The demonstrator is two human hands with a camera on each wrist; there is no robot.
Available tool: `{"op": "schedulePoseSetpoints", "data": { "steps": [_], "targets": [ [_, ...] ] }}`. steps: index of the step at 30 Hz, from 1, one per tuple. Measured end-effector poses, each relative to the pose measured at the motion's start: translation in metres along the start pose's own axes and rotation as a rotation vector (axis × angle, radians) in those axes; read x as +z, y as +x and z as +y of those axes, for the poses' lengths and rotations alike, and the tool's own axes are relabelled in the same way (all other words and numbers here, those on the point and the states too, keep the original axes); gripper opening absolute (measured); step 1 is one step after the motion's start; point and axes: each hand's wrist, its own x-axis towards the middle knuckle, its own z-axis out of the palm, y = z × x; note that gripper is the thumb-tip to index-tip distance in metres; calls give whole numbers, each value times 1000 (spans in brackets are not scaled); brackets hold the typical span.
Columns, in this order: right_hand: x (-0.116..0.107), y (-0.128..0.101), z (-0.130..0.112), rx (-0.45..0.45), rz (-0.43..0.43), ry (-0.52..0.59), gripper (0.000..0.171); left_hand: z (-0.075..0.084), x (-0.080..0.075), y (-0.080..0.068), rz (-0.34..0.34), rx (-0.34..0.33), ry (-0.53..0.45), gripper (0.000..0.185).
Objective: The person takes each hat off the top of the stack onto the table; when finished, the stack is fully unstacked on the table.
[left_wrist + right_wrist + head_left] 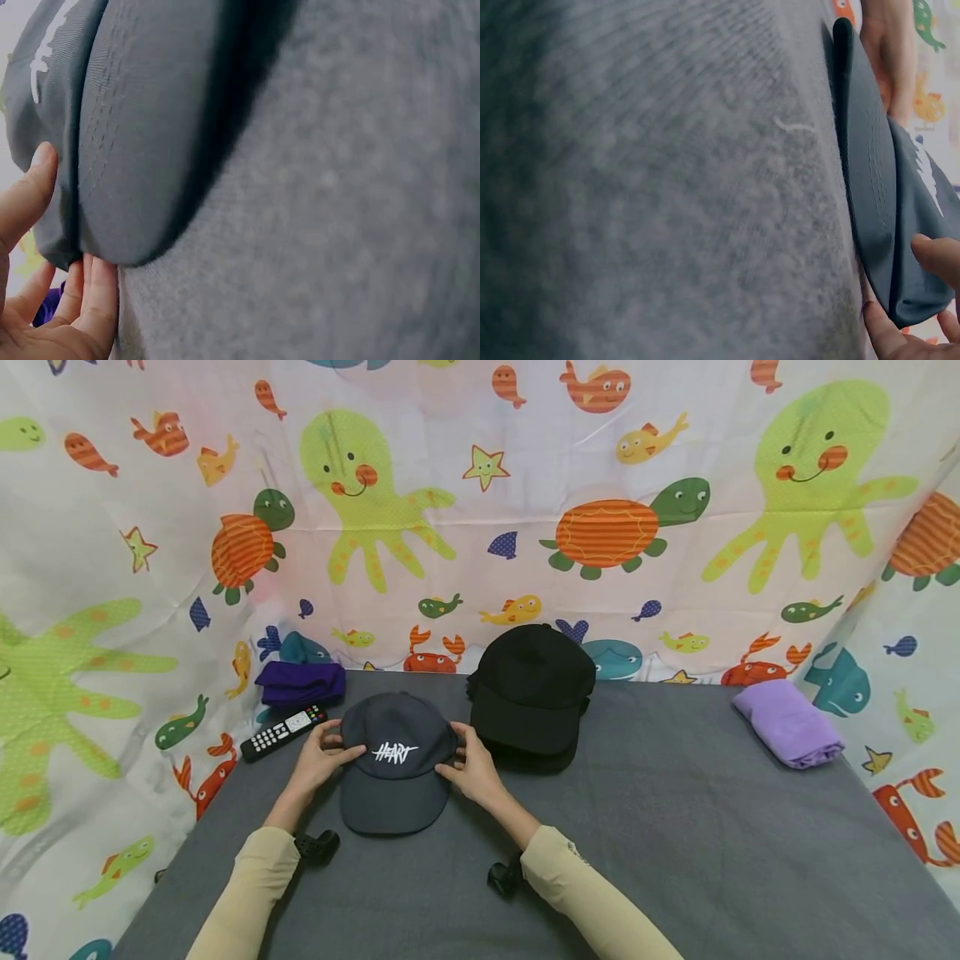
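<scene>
Grey felt covers the worktop (675,827), and near its front edge lies a dark grey cap (396,764) with white lettering, brim toward the person. Left hand (318,760) and right hand (472,768) grip the cap's two sides, fingers (94,289) tucked under its edge and thumbs on the crown. Just behind it to the right sit black caps (534,693). Farther left lie a remote (283,732) and a folded purple cloth (300,683); a lilac cloth (789,723) lies far right.
</scene>
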Motion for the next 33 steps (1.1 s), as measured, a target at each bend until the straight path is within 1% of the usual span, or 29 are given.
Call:
{"op": "schedulePoseSetpoints", "data": {
  "steps": [3,6,8,10,13,17,19,26,33],
  "targets": [
    [-2,-1,3,15,-30,32,71,0,-2,-2,-26,1,3,85],
    [-4,-2,5,17,-65,61,75,-2,-3,-5,-44,23,-2,83],
    [-5,-3,5,18,-97,60,78,-3,-4,-7,-57,41,-2,81],
    [-5,-5,5,22,-126,38,83,-3,-5,-10,-76,55,-1,80],
    [-5,-7,4,23,-164,-27,89,-1,-5,-17,-121,78,6,81],
    [-5,-13,0,2,-189,-108,94,0,-5,-28,-184,108,17,83],
    [-5,-17,-2,-2,-201,-135,96,-1,-4,-33,-204,122,28,84],
    [-2,-28,-8,25,-251,-183,99,-1,-3,-56,-260,203,131,83],
    [2,-39,-21,33,-368,-270,101,3,-3,-77,-338,277,270,81]
  ]
}}
